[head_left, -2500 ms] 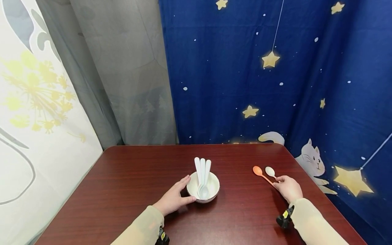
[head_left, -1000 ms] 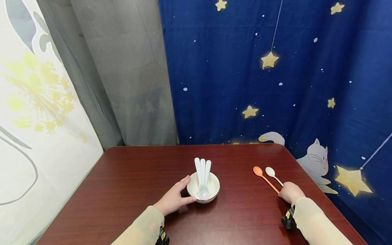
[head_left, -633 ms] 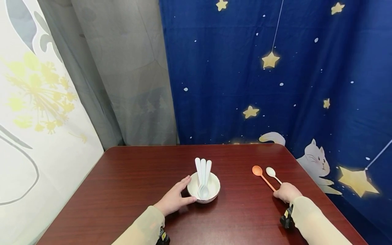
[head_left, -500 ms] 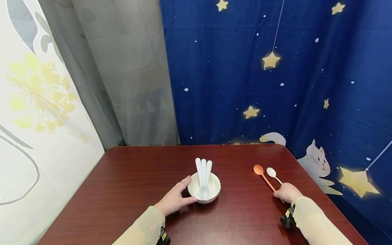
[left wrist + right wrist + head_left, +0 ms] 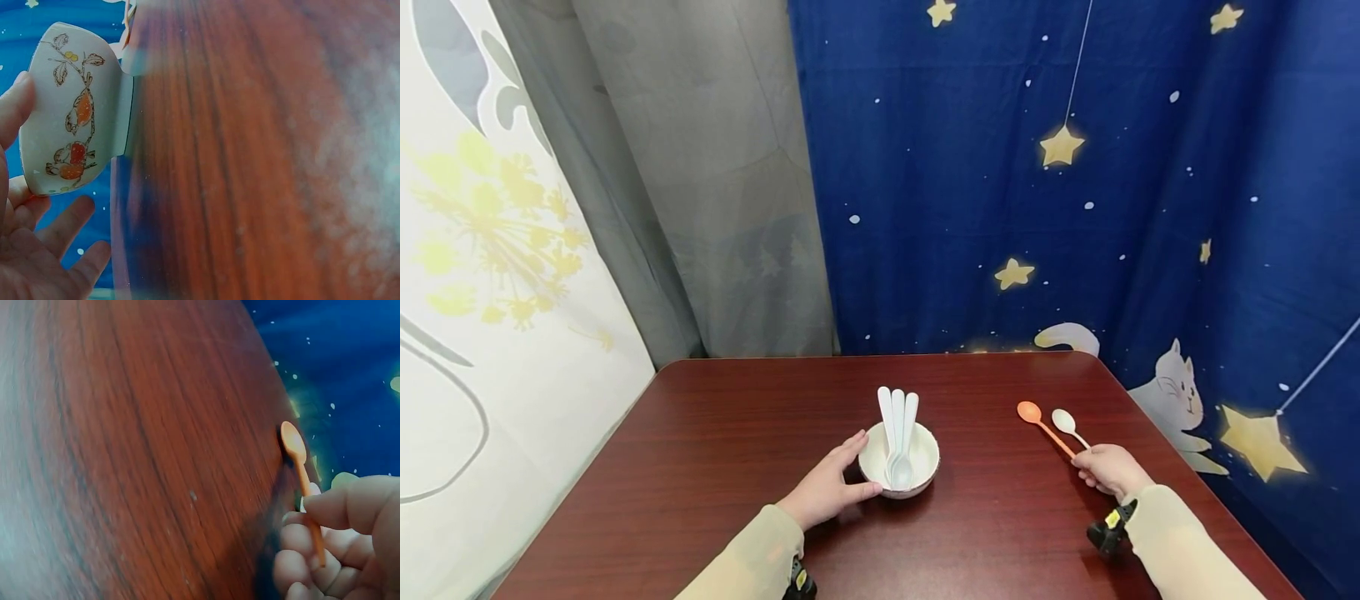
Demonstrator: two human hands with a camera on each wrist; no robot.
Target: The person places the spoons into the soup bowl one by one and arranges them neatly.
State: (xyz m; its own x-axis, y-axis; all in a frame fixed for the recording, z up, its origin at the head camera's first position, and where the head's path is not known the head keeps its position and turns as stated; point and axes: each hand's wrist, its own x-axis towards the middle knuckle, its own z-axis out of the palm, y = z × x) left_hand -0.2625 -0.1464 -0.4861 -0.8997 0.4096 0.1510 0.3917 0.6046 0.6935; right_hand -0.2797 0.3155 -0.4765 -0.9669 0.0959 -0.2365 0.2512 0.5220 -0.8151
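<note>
My left hand (image 5: 826, 490) holds the near left side of a small white bowl (image 5: 928, 458), thumb and fingers spread along its rim. The left wrist view shows orange fruit painted on the bowl's outside. Inside lean three white spoons (image 5: 898, 417), bowls down and handles up past the far rim. Off to the right, my right hand (image 5: 1112, 471) pinches an orange spoon (image 5: 292, 444) by its handle between thumb and fingertips. Close beside it is a white spoon (image 5: 1063, 422), its handle end hidden behind the right hand.
A dark red-brown wooden table (image 5: 760, 425) carries everything. A blue starry curtain (image 5: 940, 208) hangs behind it and on the right, a grey curtain (image 5: 722, 208) behind at the left. The table's right edge lies not far from the right hand.
The right hand moved down along the spoon handles, then turned so its fingertips show around the orange spoon's handle. The orange spoon's head shifted slightly left. The left hand and bowl stayed put.
</note>
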